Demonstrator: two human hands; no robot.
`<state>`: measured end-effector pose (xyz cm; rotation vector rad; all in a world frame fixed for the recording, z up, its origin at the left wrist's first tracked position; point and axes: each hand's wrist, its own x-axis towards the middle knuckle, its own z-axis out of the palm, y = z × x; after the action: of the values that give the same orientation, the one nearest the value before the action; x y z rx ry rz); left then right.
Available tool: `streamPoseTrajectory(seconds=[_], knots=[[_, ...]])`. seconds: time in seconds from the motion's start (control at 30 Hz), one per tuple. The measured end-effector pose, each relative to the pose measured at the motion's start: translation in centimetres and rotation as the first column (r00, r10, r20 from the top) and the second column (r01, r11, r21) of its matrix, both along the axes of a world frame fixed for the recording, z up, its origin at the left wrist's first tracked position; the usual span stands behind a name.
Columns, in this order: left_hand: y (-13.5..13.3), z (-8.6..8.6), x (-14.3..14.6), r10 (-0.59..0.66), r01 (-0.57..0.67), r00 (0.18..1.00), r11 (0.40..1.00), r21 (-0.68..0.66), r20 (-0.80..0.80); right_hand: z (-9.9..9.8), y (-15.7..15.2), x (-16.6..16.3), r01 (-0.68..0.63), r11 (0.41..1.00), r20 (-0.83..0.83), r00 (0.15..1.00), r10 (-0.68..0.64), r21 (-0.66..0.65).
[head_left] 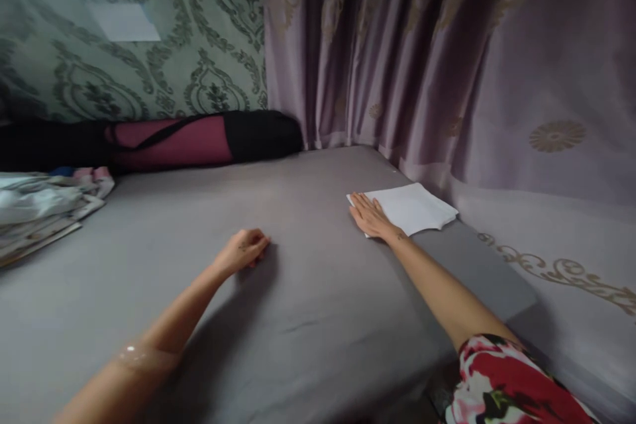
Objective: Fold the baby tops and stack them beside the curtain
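Note:
A stack of white paper sheets (415,207) lies at the right side of a grey-covered bed (308,305), close to the curtain. On the left part of the stack rests my right hand (370,216), flat and with its fingers stretched out. My left hand (244,249) is over the middle of the bed, apart from the paper. Its fingers are curled in, and whatever they may hold is hidden from this angle. A clear bangle (149,357) circles my left forearm.
Along the patterned wall (209,26) lies a long black and maroon bag (189,139). Folded cloths and plastic (47,202) are piled at the left edge. Purple curtains (427,59) hang down the right side. A pale rectangle (126,22) shows on the wall.

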<state>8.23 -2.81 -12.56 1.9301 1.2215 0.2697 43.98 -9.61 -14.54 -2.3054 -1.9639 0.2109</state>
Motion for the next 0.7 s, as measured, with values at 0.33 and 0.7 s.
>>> streamPoseTrajectory(seconds=[0.33, 0.7], knots=[[0.4, 0.0, -10.7, 0.306, -0.194, 0.91, 0.91, 0.366, -0.279, -0.9, 0.5, 0.5, 0.024, 1.0, 0.091, 0.996, -0.024, -0.003], [0.8, -0.2, -15.7, 0.342, -0.091, 0.816, 0.872, 0.481, -0.466, -0.1, 4.2, -2.0, 0.111, 0.992, 0.052, 0.992, -0.114, 0.058]])
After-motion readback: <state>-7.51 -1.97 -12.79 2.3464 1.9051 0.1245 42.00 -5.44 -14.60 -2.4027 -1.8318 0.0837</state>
